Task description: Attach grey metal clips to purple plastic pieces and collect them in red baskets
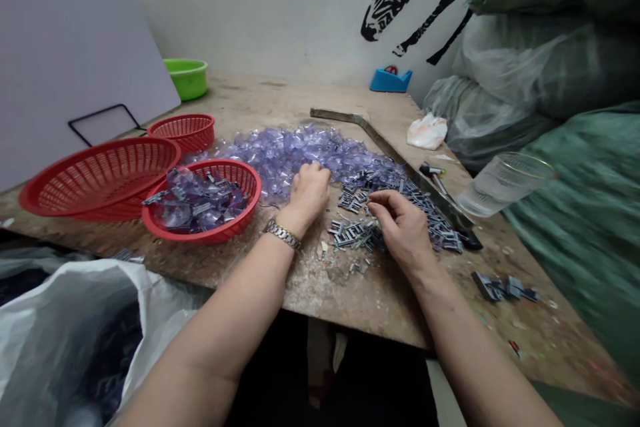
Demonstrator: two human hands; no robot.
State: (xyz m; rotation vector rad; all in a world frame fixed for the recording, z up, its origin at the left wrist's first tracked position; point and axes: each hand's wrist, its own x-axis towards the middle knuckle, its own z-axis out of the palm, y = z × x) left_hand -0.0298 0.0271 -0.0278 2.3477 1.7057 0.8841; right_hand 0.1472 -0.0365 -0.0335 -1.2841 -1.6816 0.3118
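Note:
My left hand (311, 190), with a metal watch on the wrist, is at the near edge of a heap of clear purplish plastic pieces (280, 153). Its fingers curl down and away from me, so whatever they grip is hidden. To the right, my right hand (403, 227) hovers over small grey plastic parts (355, 233), thumb and forefinger drawn together. Anything in that pinch is too small to name. More grey parts (435, 213) lie beyond this hand. A red basket (253, 203) left of my left hand holds clear pieces joined with grey parts.
A bent metal strip (385, 143) borders the heap on the right, near a tilted clear cup (500, 183). Two more red baskets (100, 177) and a green basin (193, 80) stand left. A blue tape dispenser (390, 81) is at the back; a white sack (150, 307) hangs front left.

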